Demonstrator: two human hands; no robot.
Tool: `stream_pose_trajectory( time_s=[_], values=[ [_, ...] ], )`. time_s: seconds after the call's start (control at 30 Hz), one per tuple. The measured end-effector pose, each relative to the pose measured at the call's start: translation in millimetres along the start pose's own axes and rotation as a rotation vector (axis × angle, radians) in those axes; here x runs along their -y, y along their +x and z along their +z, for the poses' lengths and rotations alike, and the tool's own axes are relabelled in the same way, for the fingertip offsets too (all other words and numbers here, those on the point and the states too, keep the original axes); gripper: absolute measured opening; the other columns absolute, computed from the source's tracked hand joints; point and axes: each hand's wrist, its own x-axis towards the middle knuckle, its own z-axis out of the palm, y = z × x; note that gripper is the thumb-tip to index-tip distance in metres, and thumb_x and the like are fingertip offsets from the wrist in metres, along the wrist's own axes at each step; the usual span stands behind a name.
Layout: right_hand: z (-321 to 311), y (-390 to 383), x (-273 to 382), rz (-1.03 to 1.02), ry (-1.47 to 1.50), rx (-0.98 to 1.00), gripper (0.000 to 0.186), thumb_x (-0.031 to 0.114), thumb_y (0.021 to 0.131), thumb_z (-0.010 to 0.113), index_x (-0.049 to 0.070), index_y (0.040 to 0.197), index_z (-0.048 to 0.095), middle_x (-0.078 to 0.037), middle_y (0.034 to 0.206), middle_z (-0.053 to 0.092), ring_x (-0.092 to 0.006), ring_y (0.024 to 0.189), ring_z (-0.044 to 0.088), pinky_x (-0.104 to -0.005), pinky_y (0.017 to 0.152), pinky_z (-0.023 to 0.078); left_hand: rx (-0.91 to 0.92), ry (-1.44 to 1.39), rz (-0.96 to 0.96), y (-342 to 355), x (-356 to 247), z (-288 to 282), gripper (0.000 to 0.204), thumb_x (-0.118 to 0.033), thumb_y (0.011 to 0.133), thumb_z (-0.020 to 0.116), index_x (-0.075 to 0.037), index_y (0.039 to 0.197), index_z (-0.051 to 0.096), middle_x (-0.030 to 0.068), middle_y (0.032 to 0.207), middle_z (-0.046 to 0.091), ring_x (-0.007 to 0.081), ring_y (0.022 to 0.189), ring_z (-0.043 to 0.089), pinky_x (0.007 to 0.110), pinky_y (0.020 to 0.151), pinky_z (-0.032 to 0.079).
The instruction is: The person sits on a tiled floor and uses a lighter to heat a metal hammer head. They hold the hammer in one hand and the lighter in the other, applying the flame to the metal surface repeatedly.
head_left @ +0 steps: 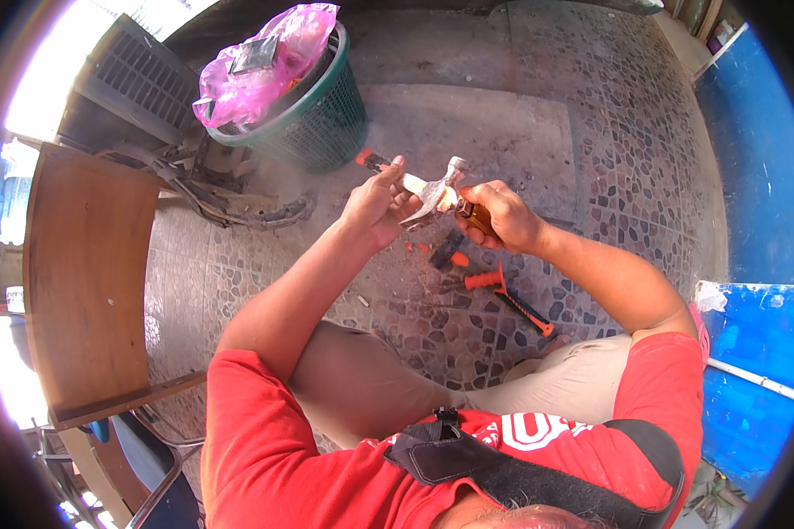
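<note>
Out in front of my legs, my left hand [378, 204] is closed around the handle of a claw hammer [432, 196]. The handle's black and orange end sticks out past my fingers, and the metal head points toward my right hand. My right hand [505, 219] grips a small tool with an orange handle [477, 216], held against the hammer head. Its working end is mostly hidden, so I cannot tell its exact kind. On the floor below lie a black and orange hammer-like tool [450, 250] and a chisel-like tool with an orange guard [508, 295].
A green basket [331, 123] with a pink plastic bag [278, 66] stands at the far left. A wooden board [84, 282] and a chair [154, 458] are at the left. Blue panels [759, 176] line the right side. Small orange bits [424, 248] lie on the pebble-patterned floor.
</note>
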Motion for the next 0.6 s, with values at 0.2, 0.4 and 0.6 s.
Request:
stream_pose_trajectory(
  time_s=[0.2, 0.4, 0.6],
  values=[
    [-3, 3, -7, 0.02, 0.113, 0.008, 0.05, 0.043, 0.099, 0.034, 0.004, 0.08, 0.06, -0.004, 0.055, 0.054, -0.0112, 0.04, 0.044, -0.0268, 0.036, 0.033, 0.001, -0.007, -0.014, 4, 0, -3, 0.026, -0.028, 0.105, 0.052, -0.003, 0.1, 0.05, 0.0116, 0.087, 0.064, 0.019, 0.073, 0.071, 0.029, 0.066, 0.064],
    [-11, 11, -15, 0.075, 0.244, -0.046, 0.062, 0.062, 0.098, 0.035, 0.009, 0.078, 0.059, -0.002, 0.055, 0.052, -0.011, 0.042, 0.043, -0.0261, 0.038, 0.032, -0.013, -0.001, -0.009, 3, 1, -3, 0.026, -0.029, 0.104, 0.055, -0.003, 0.101, 0.05, 0.0108, 0.085, 0.064, 0.0179, 0.073, 0.071, 0.03, 0.068, 0.064],
    [-49, 26, -42, 0.197, 0.197, -0.278, 0.064, 0.072, 0.093, 0.04, 0.013, 0.075, 0.058, 0.0, 0.055, 0.051, -0.0107, 0.041, 0.041, -0.0271, 0.039, 0.03, -0.035, 0.007, -0.017, 1, 1, -1, 0.025, -0.029, 0.103, 0.057, -0.005, 0.097, 0.053, 0.0077, 0.081, 0.064, 0.0178, 0.072, 0.07, 0.032, 0.067, 0.063]
  ],
)
